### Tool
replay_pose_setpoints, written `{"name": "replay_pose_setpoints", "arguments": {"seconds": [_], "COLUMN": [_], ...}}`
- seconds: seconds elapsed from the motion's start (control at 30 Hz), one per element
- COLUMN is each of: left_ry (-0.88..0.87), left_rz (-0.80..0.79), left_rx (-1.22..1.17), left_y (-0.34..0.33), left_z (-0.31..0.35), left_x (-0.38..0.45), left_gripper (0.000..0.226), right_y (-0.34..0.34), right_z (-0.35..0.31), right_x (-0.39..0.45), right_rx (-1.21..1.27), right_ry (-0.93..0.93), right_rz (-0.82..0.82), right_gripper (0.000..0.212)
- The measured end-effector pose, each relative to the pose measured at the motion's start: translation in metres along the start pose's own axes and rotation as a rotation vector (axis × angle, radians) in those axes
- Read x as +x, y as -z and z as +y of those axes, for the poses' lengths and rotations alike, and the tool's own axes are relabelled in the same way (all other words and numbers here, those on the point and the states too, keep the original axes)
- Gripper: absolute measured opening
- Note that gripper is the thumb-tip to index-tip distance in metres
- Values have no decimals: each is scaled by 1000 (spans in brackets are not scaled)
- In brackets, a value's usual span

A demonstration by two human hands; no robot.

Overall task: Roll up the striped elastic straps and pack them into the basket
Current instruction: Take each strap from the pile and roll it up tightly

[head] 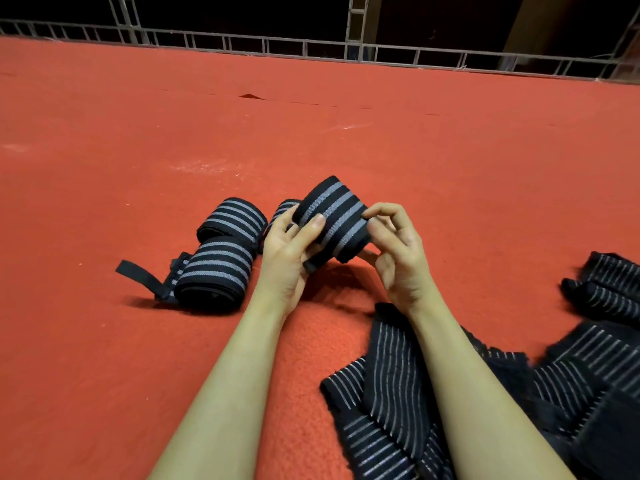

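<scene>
Third rolled strap [282, 211] mostly hidden behind left hand [285, 252]. Loose straps [485, 393] cut off by right and bottom edges, partly covered by right forearm [474, 393]. Left fingers [313, 252] tucked under held roll [332, 223], tips unseen. Both forearms cut by bottom edge.

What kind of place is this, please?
Probably a stage or event floor, indoors: a wide red carpet covers the ground, and a metal truss frame runs along its far edge against darkness.
</scene>
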State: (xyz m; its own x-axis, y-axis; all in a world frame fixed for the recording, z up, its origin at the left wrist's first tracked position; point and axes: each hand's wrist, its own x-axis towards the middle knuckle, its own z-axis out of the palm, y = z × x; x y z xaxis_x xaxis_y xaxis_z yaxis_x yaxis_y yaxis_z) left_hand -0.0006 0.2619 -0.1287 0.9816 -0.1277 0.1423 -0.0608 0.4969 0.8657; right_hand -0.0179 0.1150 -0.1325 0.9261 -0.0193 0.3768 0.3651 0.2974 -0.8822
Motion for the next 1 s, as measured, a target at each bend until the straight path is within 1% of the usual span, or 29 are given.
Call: {"name": "replay_pose_setpoints", "arguments": {"seconds": [0.07, 0.1, 0.17, 0.27, 0.33, 0.37, 0.47, 0.5, 0.57, 0.63, 0.7, 0.83, 0.93, 1.0], "left_ry": [-2, 4, 20, 11, 2, -3, -40, -48, -62, -74, -89, -155, -169, -207], "left_rz": [38, 56, 119, 218, 248, 273, 341, 333, 307, 284, 272, 254, 308, 354], "left_rx": [22, 37, 49, 101, 180, 240, 553, 690, 915, 1003, 1037, 1204, 1434, 1547], "left_y": [-2, -2, -1, 1, 0, 0, 5, 8, 12, 13, 12, 14, 20, 22], "left_z": [2, 4, 6, 10, 13, 13, 12, 14, 18, 18, 16, 14, 11, 7], "left_x": [-5, -8, -12, -18, -22, -24, -26, -27, -28, -30, -32, -35, -32, -29], "left_gripper": [34, 34, 45, 61, 61, 54, 23, 21, 29, 29, 37, 26, 29, 33], "right_y": [2, 1, -3, -11, -14, -14, -19, -22, -27, -29, -30, -29, -29, -31], "right_z": [-1, -2, -3, -2, -1, 0, 4, 6, 11, 15, 18, 26, 32, 34], "right_x": [0, -1, -3, -8, -11, -12, -19, -22, -25, -25, -24, -26, -25, -23], "right_rx": [-70, -114, -169, -217, -234, -242, -252, -269, -321, -361, -438, -536, -594, -692], "right_ry": [-35, -53, -97, -155, -201, -226, -306, -324, -350, -344, -325, -322, -316, -283], "right_rz": [75, 85, 56, 3, 3, 8, 40, 53, 77, 84, 68, 1, -19, -37], "right_gripper": [32, 38, 50, 59, 70, 73, 66, 63, 60, 63, 63, 52, 44, 39]}}
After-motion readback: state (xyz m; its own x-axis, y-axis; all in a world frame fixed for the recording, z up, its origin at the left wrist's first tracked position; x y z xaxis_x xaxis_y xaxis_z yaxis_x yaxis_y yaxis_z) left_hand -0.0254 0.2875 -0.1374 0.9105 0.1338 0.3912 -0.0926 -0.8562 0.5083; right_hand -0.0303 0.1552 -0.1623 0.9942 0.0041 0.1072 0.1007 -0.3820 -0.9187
